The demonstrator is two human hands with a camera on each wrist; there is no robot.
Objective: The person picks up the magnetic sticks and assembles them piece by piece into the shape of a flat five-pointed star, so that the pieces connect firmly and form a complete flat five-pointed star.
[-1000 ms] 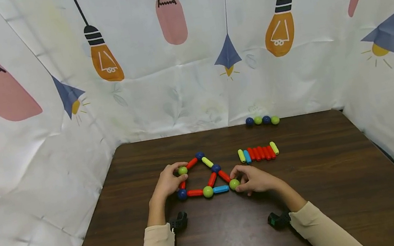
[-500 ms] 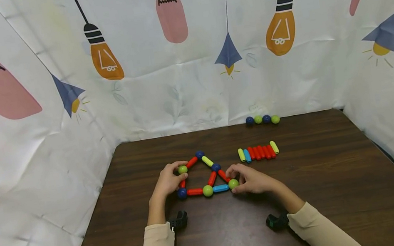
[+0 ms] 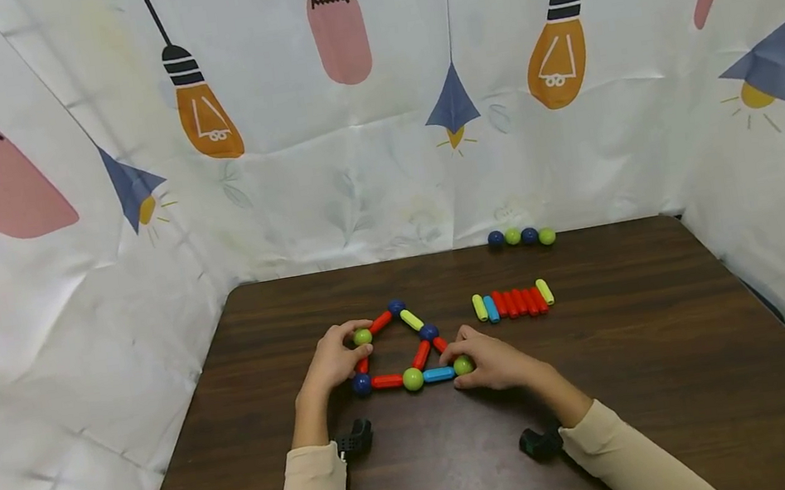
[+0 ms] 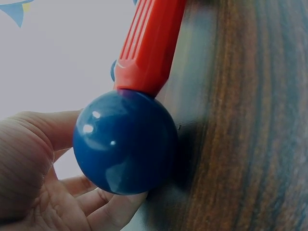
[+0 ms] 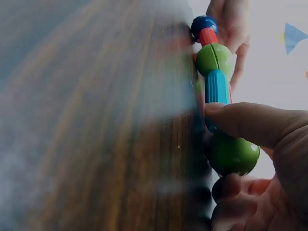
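Observation:
A flat frame of rods and balls lies on the table. My left hand [image 3: 332, 362] holds the green ball [image 3: 363, 337] at its left corner, between thumb and fingers. Below that corner sits a dark blue ball [image 4: 125, 142] with a red rod [image 4: 151, 45] attached. At the right corner my right hand [image 3: 492, 361] grips another green ball [image 5: 233, 155]. The right thumb lies on the light blue rod [image 5: 216, 89], which meets that ball. A middle green ball [image 3: 413, 378] joins this rod to the red rod [image 3: 387, 381]. Right-hand fingers partly hide the right red rod [image 3: 440, 344].
Behind the right hand, a row of yellow, light blue and red rods [image 3: 514, 302] lies on the brown table [image 3: 645, 377]. Several blue and green balls [image 3: 529, 236] line up at the table's far edge. A printed curtain [image 3: 384, 187] surrounds the back and sides.
My right hand has shifted slightly left, bringing its green ball against the light blue rod, and its thumb has moved onto that rod. The left hand stays in place.

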